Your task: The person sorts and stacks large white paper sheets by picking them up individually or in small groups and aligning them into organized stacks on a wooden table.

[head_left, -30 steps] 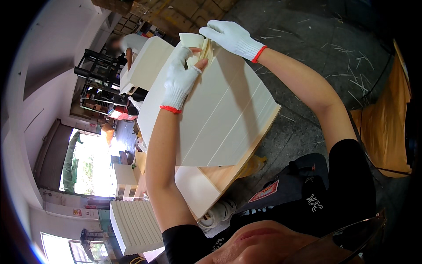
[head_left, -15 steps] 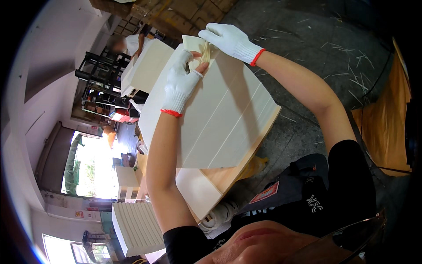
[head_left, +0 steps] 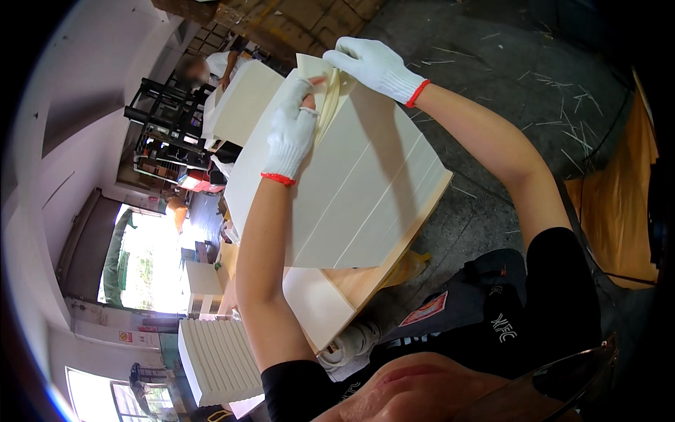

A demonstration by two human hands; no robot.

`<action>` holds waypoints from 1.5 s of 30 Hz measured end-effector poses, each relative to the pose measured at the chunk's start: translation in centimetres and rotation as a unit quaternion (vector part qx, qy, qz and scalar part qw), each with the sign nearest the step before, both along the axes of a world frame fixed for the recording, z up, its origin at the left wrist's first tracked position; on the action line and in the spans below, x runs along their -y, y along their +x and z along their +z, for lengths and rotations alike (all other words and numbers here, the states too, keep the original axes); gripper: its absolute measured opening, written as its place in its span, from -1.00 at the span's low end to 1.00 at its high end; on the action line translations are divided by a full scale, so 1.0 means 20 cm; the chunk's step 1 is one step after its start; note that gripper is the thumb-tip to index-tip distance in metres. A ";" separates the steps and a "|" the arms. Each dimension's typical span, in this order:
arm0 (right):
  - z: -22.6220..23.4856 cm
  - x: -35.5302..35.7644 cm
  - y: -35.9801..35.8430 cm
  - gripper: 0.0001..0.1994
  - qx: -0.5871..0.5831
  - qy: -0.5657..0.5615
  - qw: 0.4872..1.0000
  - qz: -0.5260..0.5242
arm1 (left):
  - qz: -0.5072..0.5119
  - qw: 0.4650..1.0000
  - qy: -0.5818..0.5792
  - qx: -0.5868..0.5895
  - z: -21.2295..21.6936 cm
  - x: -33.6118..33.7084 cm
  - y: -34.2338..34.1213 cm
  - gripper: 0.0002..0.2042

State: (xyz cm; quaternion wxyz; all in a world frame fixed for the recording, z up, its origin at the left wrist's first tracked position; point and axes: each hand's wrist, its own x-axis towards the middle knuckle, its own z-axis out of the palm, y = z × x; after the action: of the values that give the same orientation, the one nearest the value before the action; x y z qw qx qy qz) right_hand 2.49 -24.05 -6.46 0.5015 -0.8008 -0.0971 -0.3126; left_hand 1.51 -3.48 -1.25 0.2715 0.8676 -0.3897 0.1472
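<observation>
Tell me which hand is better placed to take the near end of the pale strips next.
Probably the left hand: it is close alongside the pale strips, while the right hand is up by their far end.

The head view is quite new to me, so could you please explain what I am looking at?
Of course. There is no machine here: a person is working with two white-gloved hands. The camera is the left one of a pair worn on the head, looking down; its fisheye lens bends straight edges toward the rim.

On the light wood surface is a large pale stack, seemingly of sheets, with a flat white panel nearer the body. At the stack's far end, the left hand is beside some loose, curved pale edges, and the right hand is at the far corner. How firmly either one grips, I cannot tell.
</observation>
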 end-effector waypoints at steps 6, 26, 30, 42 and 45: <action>-0.02 -0.01 0.00 -0.58 0.012 0.035 0.999 0.006 | 0.043 0.997 0.056 -0.028 0.02 0.04 -0.07 -0.67; 0.05 0.23 -0.03 -0.52 0.038 -0.372 0.927 -0.026 | 0.036 0.993 -0.110 -0.007 0.01 0.06 -0.10 -0.69; 0.16 0.16 0.01 -0.64 0.115 -0.420 0.900 -0.002 | 0.040 0.996 -0.061 -0.046 0.01 0.01 -0.07 -0.67; 0.02 0.03 0.00 -0.53 -0.008 -0.009 0.997 0.082 | 0.037 0.998 -0.005 -0.046 0.03 0.02 -0.08 -0.73; 0.00 0.03 0.00 -0.54 0.013 0.021 0.998 0.064 | 0.007 0.999 -0.014 -0.049 0.04 0.03 -0.07 -0.72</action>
State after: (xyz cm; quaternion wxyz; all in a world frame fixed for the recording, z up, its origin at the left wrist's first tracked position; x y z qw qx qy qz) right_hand 2.51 -24.61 -6.48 0.5360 -0.7782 -0.1482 -0.2917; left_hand 0.07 -4.06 -0.43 0.3017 0.8724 -0.3679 0.1118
